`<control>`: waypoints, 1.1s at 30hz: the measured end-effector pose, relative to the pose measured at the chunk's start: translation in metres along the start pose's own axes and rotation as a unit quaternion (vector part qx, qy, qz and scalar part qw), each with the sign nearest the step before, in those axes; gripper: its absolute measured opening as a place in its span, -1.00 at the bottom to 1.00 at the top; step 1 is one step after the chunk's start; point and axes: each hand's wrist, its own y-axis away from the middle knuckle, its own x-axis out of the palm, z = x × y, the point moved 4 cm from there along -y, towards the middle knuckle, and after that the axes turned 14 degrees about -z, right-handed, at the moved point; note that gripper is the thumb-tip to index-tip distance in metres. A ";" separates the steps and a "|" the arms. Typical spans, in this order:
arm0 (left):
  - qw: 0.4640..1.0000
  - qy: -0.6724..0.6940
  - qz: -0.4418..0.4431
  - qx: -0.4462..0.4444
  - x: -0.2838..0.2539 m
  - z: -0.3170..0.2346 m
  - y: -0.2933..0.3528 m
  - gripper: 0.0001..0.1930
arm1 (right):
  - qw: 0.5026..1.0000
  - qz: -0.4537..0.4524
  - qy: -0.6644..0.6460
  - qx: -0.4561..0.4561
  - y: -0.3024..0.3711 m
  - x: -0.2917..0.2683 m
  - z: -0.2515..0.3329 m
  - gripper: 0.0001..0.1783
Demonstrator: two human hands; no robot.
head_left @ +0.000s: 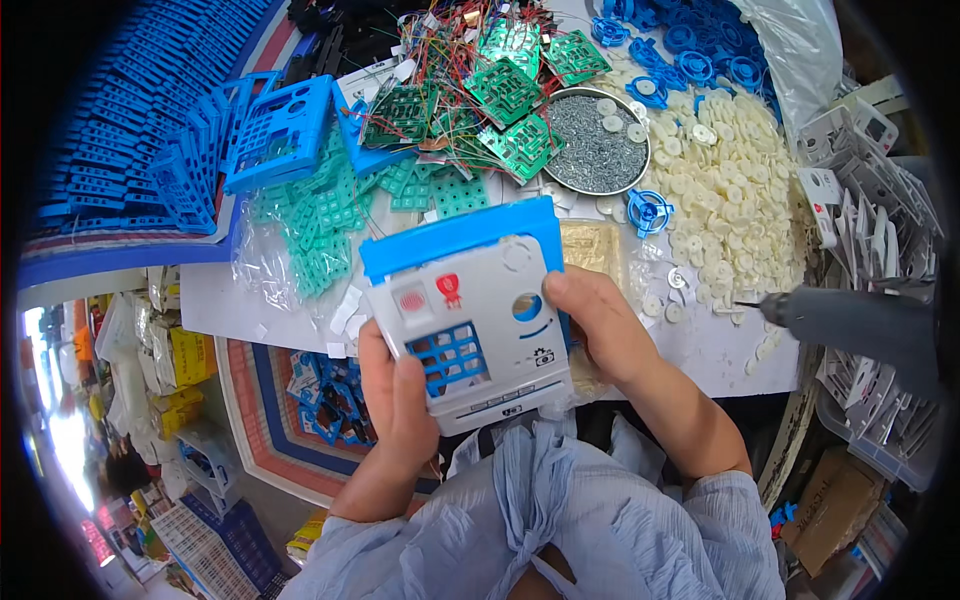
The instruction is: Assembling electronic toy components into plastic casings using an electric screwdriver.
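Observation:
Above my lap, a white plastic front panel [500, 285] with a round hole, a red emblem and a grid-like window lies against a blue plastic panel [455, 238], which shows past its top edge and through its openings. My left hand [400, 395] grips the pair at the lower left edge, thumb on the white face. At the right edge my right hand [598, 318] is closed on them too, its thumb near the round hole. The fingers behind the panels are hidden.
Green circuit boards [510, 92] with wires, teal keypads [325, 212] and a round tray of screws [590, 150] lie beyond. Cream discs [740, 190] are heaped at right, beside a dark powered screwdriver [850, 325]. Blue panels [130, 110] are stacked far left; white panels [870, 220] right.

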 end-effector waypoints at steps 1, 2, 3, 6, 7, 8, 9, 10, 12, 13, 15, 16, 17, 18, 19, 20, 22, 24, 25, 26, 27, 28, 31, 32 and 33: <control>0.999 -0.021 0.006 0.030 -0.002 0.001 0.003 -0.42 | 1.000 0.001 0.014 0.003 -0.002 0.001 0.000 -0.53; 0.999 -0.016 0.002 0.037 -0.002 0.002 0.006 -0.42 | 1.000 0.001 0.028 0.006 -0.004 0.002 -0.001 -0.52; 0.999 -0.012 -0.002 0.045 -0.002 0.002 0.008 -0.43 | 0.999 0.002 0.042 0.008 -0.005 0.005 -0.002 -0.50; 1.000 0.018 -0.005 0.014 -0.003 -0.002 0.007 -0.44 | 0.999 0.002 -0.039 -0.016 -0.001 0.014 -0.010 -0.49; 1.000 0.029 -0.005 -0.005 -0.004 -0.003 0.007 -0.44 | 0.999 -0.004 -0.036 -0.028 0.000 0.018 -0.011 -0.50; 1.000 0.019 -0.011 -0.002 -0.007 -0.003 0.006 -0.43 | 0.999 -0.010 -0.033 -0.040 0.000 0.020 -0.013 -0.50; 1.000 0.008 -0.016 0.001 -0.010 -0.003 0.005 -0.42 | 0.998 -0.016 -0.030 -0.052 0.000 0.022 -0.013 -0.50; 1.000 -0.001 -0.018 0.003 -0.012 -0.002 0.003 -0.42 | 0.998 -0.007 -0.011 -0.054 0.000 0.024 -0.013 -0.51; 0.999 -0.004 -0.035 -0.006 -0.017 -0.001 -0.002 -0.41 | 0.998 0.011 0.025 -0.058 -0.005 0.024 -0.012 -0.52; 0.999 -0.007 -0.042 -0.013 -0.020 0.000 -0.005 -0.40 | 0.998 0.027 0.027 -0.057 -0.004 0.027 -0.009 -0.53; 0.998 -0.044 -0.036 0.001 -0.026 0.002 -0.011 -0.41 | 0.996 0.060 0.029 -0.054 0.000 0.033 -0.001 -0.53; 0.997 -0.063 -0.034 0.011 -0.029 0.003 -0.014 -0.41 | 0.996 0.062 0.030 -0.063 0.001 0.033 -0.001 -0.53; 0.996 -0.080 -0.035 0.021 -0.032 0.005 -0.015 -0.47 | 0.995 0.064 0.031 -0.072 0.004 0.034 -0.002 -0.52; 0.994 -0.103 -0.024 0.025 -0.033 0.006 -0.015 -0.50 | 0.994 0.066 0.032 -0.080 0.006 0.034 -0.003 -0.51; 0.992 -0.126 -0.014 0.029 -0.034 0.005 -0.014 -0.53 | 0.993 0.066 0.047 -0.084 0.009 0.035 -0.005 -0.48; 0.988 -0.149 -0.004 0.032 -0.034 0.005 -0.014 -0.55 | 0.992 0.066 0.061 -0.089 0.011 0.037 -0.008 -0.45; 0.989 -0.141 -0.019 0.031 -0.039 0.005 -0.017 -0.57 | 0.988 0.079 0.096 -0.095 0.017 0.040 -0.009 -0.40; 0.990 -0.136 -0.031 0.023 -0.042 0.005 -0.017 -0.58 | 0.980 0.104 0.138 -0.100 0.026 0.045 -0.001 -0.35; 0.990 -0.134 -0.036 0.017 -0.042 0.004 -0.017 -0.58 | 0.983 0.109 0.123 -0.084 0.027 0.046 -0.001 -0.34; 0.990 -0.132 -0.040 0.011 -0.043 0.003 -0.016 -0.58 | 0.983 0.109 0.121 -0.088 0.026 0.046 -0.002 -0.36; 0.990 -0.138 -0.036 0.011 -0.044 0.003 -0.016 -0.58 | 0.983 0.109 0.119 -0.092 0.026 0.046 -0.003 -0.38; 0.989 -0.142 -0.032 0.012 -0.044 0.005 -0.016 -0.58 | 0.982 0.107 0.119 -0.096 0.026 0.045 -0.003 -0.40; 0.987 -0.156 -0.026 0.011 -0.043 0.007 -0.015 -0.59 | 0.979 0.103 0.131 -0.119 0.025 0.044 -0.003 -0.44; 0.987 -0.161 -0.025 0.011 -0.043 0.007 -0.014 -0.59 | 0.979 0.099 0.131 -0.121 0.025 0.043 -0.006 -0.45; 0.988 -0.155 -0.022 0.004 -0.042 0.007 -0.013 -0.59 | 0.979 0.095 0.131 -0.122 0.024 0.041 -0.010 -0.45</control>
